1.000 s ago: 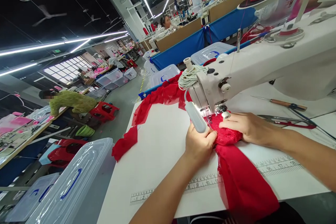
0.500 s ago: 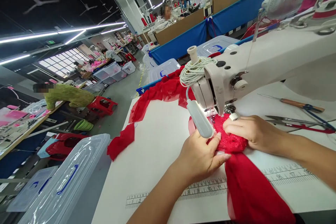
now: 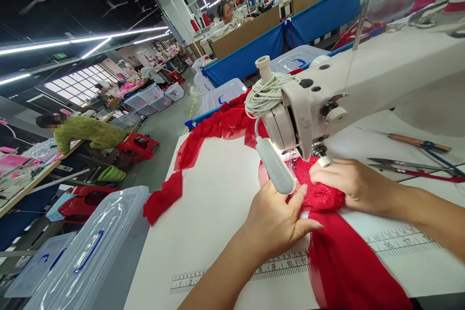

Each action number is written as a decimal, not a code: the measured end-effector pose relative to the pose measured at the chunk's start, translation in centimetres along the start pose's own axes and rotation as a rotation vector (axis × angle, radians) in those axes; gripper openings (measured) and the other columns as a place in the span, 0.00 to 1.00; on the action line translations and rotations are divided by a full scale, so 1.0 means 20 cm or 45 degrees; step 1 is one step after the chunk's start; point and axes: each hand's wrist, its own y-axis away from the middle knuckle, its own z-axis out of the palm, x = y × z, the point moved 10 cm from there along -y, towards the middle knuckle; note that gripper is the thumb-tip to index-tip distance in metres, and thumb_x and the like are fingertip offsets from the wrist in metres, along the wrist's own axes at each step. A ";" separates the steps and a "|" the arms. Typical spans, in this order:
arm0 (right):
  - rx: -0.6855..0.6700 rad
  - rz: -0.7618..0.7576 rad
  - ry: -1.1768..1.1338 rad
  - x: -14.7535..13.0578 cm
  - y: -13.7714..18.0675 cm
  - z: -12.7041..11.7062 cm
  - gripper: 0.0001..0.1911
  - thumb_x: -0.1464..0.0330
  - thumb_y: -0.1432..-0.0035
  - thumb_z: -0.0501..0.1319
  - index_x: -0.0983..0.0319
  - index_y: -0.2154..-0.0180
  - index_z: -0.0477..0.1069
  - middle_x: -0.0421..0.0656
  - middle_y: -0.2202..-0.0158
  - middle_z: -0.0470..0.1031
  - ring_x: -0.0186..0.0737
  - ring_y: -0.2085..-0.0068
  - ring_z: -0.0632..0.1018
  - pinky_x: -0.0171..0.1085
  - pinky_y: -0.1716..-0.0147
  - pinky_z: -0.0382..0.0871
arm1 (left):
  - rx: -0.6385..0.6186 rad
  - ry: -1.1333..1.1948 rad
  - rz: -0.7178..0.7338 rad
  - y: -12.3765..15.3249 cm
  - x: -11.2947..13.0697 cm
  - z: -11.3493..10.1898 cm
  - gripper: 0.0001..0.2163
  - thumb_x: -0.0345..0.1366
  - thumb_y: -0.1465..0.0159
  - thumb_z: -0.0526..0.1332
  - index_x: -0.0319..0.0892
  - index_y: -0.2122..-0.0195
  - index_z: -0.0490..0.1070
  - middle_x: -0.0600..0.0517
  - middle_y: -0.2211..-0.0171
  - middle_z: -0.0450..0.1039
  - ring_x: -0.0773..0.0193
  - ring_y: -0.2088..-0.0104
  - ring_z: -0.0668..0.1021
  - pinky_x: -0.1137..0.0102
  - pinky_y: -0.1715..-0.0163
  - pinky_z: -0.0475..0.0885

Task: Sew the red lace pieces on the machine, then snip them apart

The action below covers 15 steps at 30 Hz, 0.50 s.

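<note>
Under the needle area of a white sewing machine (image 3: 286,126) lies red lace fabric (image 3: 316,196), with a plain red length trailing to the table's front edge. My left hand (image 3: 278,218) rests at the lace's left edge, thumb stretched out and apart from the index finger; a grey lamp head (image 3: 276,167) hides some of its fingers. On the lace's right side, my right hand (image 3: 343,181) has its fingers curled and pressed together on the fabric, close to the machine's white knob. Fingertips of the right hand are partly sunk in the folds.
To the right lie a wooden-handled awl (image 3: 410,140) and scissors (image 3: 407,167). Gathered red fabric (image 3: 218,126) runs along the table's far left edge. A printed ruler (image 3: 276,267) crosses the white tabletop. Clear lidded boxes (image 3: 87,247) stand at left; a person in green leans over another table.
My left thumb has spread away from the index finger and lifted slightly. The right hand stays almost in place on the lace. The whole view has shifted a little.
</note>
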 end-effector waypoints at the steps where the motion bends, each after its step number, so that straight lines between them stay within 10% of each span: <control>1: 0.008 0.010 -0.005 0.01 0.00 0.00 0.08 0.72 0.35 0.53 0.58 0.65 0.69 0.42 0.73 0.74 0.40 0.74 0.70 0.38 0.75 0.62 | 0.014 0.001 0.003 0.00 0.00 -0.01 0.37 0.58 0.29 0.35 0.36 0.45 0.74 0.36 0.48 0.76 0.49 0.54 0.78 0.59 0.60 0.78; 15: 0.035 0.187 -0.031 0.12 0.06 0.05 0.04 0.70 0.39 0.58 0.56 0.66 0.71 0.42 0.71 0.73 0.42 0.72 0.71 0.39 0.73 0.62 | 0.051 -0.081 -0.018 0.01 -0.02 0.01 0.32 0.59 0.30 0.44 0.39 0.42 0.72 0.38 0.47 0.75 0.48 0.52 0.76 0.57 0.58 0.77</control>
